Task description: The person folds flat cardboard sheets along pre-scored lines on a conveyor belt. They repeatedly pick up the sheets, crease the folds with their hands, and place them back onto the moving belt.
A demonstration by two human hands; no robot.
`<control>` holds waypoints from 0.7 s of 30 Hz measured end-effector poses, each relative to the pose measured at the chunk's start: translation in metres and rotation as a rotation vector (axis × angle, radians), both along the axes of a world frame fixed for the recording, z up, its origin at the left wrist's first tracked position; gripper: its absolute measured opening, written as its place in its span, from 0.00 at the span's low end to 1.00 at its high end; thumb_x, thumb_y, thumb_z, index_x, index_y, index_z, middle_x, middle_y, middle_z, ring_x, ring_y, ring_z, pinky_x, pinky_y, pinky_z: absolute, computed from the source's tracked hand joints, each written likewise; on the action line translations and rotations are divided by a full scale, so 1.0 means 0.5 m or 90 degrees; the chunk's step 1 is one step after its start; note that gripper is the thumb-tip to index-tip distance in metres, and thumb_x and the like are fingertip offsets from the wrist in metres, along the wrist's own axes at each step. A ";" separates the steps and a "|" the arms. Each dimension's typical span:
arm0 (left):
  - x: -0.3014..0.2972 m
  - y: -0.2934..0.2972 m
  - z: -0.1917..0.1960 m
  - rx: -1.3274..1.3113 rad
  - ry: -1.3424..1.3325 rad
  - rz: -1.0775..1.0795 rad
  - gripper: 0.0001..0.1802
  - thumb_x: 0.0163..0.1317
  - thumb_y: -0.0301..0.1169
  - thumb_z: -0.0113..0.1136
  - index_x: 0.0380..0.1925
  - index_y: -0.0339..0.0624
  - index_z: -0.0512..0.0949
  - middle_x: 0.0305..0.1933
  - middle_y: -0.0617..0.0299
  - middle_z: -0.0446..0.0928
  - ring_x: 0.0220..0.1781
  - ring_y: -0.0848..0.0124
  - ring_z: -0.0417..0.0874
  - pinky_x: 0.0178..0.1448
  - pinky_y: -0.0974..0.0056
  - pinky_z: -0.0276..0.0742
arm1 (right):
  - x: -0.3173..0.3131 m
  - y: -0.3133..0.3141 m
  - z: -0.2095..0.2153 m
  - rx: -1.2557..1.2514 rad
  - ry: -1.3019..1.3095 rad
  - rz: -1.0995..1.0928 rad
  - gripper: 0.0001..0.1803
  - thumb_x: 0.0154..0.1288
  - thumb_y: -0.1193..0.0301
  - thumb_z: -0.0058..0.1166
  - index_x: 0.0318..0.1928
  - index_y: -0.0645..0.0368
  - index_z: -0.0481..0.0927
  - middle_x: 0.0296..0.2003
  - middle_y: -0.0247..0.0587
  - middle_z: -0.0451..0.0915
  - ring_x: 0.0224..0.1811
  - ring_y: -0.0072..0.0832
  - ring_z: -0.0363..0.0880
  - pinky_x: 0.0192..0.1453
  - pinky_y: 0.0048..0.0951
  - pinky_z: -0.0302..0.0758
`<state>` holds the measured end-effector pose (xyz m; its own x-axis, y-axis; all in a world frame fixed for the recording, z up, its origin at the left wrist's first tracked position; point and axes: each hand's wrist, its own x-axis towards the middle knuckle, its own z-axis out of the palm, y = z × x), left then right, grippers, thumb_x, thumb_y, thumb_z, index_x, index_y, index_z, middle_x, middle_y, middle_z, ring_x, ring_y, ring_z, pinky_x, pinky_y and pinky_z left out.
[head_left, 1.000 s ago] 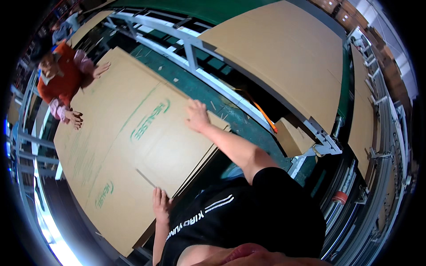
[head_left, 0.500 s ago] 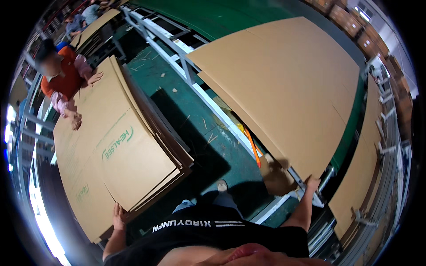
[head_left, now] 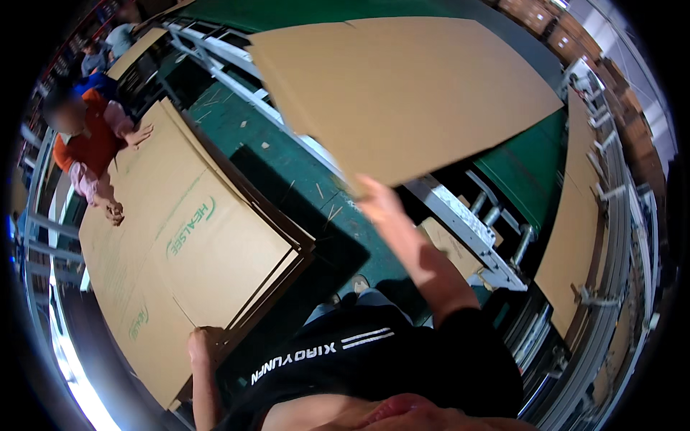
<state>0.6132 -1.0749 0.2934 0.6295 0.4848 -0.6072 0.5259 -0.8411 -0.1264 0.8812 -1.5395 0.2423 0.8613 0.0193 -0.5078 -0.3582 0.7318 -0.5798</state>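
Observation:
A large plain brown cardboard sheet (head_left: 417,93) lies slanted over the green conveyor belt, its near corner reaching out past the metal frame. My right hand (head_left: 377,201) grips that corner, arm stretched forward; the fingers are partly hidden and a little blurred. To the left is a stack of cardboard sheets (head_left: 230,258), the top one bearing green print and a slit near its front. At the stack's front edge my left hand (head_left: 203,339) is closed on the top cardboard sheet, fingers curled over its rim.
Across the stack a co-worker in orange (head_left: 93,136) rests both hands on the top sheet. The conveyor's metal frame (head_left: 467,223) with rollers runs to the right. More cardboard (head_left: 571,230) stands beyond it. Green floor (head_left: 316,187) with scraps lies between stack and conveyor.
My right hand has swung the plain sheet's near corner leftward and away from me, uncovering rollers and belt. My left hand has curled tighter at the stack's edge.

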 end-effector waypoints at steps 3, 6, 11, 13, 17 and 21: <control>0.106 -0.080 -0.004 -0.021 -0.420 -0.274 0.19 0.54 0.31 0.61 0.48 0.42 0.80 0.53 0.51 0.79 0.55 0.51 0.78 0.58 0.54 0.75 | -0.019 0.267 0.257 0.317 -0.029 0.257 0.17 0.65 0.69 0.57 0.51 0.64 0.73 0.43 0.49 0.77 0.34 0.30 0.81 0.36 0.25 0.83; 0.284 -0.273 0.014 -0.329 -0.580 -0.371 0.21 0.54 0.31 0.65 0.49 0.38 0.78 0.54 0.48 0.77 0.55 0.51 0.78 0.58 0.56 0.74 | -0.097 0.302 0.547 0.491 -0.296 0.465 0.22 0.66 0.55 0.56 0.44 0.64 0.77 0.37 0.45 0.81 0.35 0.31 0.83 0.40 0.31 0.84; 0.529 -0.573 -0.161 -0.930 -0.406 0.166 0.50 0.59 0.46 0.65 0.71 0.30 0.49 0.75 0.41 0.48 0.77 0.54 0.49 0.76 0.58 0.48 | 0.006 -0.009 0.723 0.517 -0.746 0.339 0.35 0.68 0.40 0.40 0.45 0.65 0.77 0.34 0.42 0.80 0.34 0.30 0.77 0.43 0.34 0.74; 0.611 -0.633 -0.361 -1.044 -0.233 0.346 0.52 0.60 0.52 0.62 0.73 0.37 0.44 0.75 0.46 0.52 0.75 0.54 0.55 0.75 0.47 0.46 | 0.080 -0.185 0.656 0.409 -0.787 0.209 0.48 0.65 0.31 0.30 0.55 0.67 0.73 0.39 0.43 0.79 0.39 0.31 0.75 0.48 0.38 0.70; 0.593 -0.746 -0.376 -1.222 -0.201 0.445 0.27 0.63 0.32 0.62 0.61 0.37 0.67 0.57 0.53 0.76 0.59 0.58 0.77 0.62 0.50 0.73 | 0.195 -0.608 0.264 0.111 -0.548 -0.388 0.51 0.66 0.32 0.27 0.74 0.60 0.41 0.72 0.55 0.53 0.70 0.46 0.60 0.71 0.47 0.61; 0.616 -0.762 -0.380 -1.093 -0.271 0.405 0.28 0.54 0.18 0.63 0.57 0.32 0.70 0.53 0.51 0.78 0.53 0.58 0.81 0.60 0.51 0.76 | 0.115 -0.772 -0.212 -0.771 -0.130 -0.373 0.42 0.58 0.72 0.61 0.69 0.64 0.54 0.58 0.54 0.68 0.51 0.37 0.75 0.52 0.32 0.77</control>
